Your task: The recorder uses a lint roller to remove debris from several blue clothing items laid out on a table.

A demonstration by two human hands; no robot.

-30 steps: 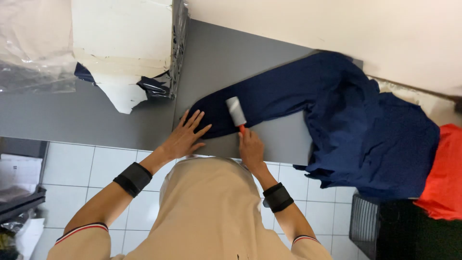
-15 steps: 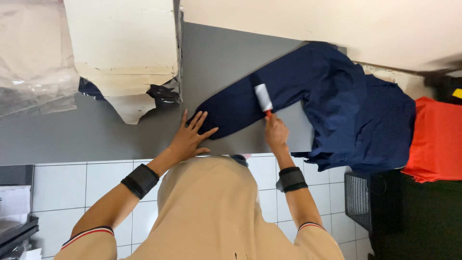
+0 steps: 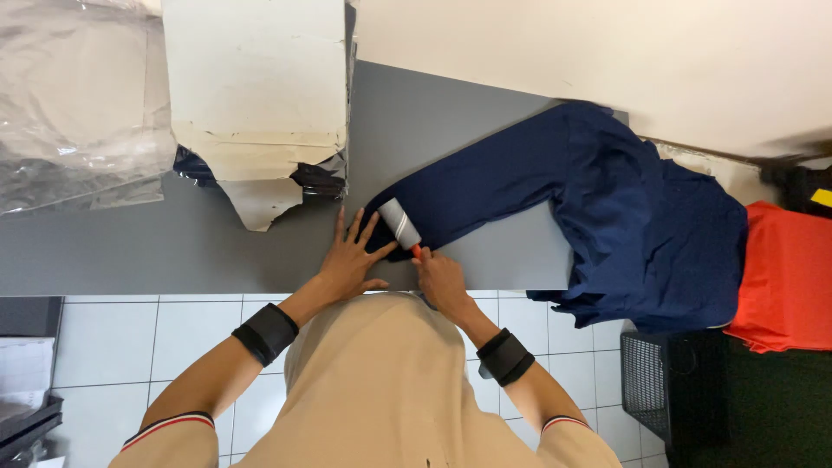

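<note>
On grey table (image 3: 217, 251): left hand (image 3: 351, 260) flat, splayed on navy garment (image 3: 555, 191); right hand (image 3: 439, 277) gripping lint roller (image 3: 400, 224).

1. A dark navy cloth garment (image 3: 607, 217) is lying on the flat grey desk (image 3: 217, 251), its right part hanging over the desk's edge.
2. A white cylindrical lint roller (image 3: 399, 223) is resting on the garment's left end.
3. The left hand (image 3: 351, 256) is lying just left of the roller; the right hand (image 3: 440, 279) is sitting just below it.
4. A torn beige cardboard sheet (image 3: 256, 95) is lying behind the hands, with crumpled clear plastic wrap (image 3: 74, 95) to its left.
5. A bright orange cloth (image 3: 784, 277) is lying right of the garment.
</note>
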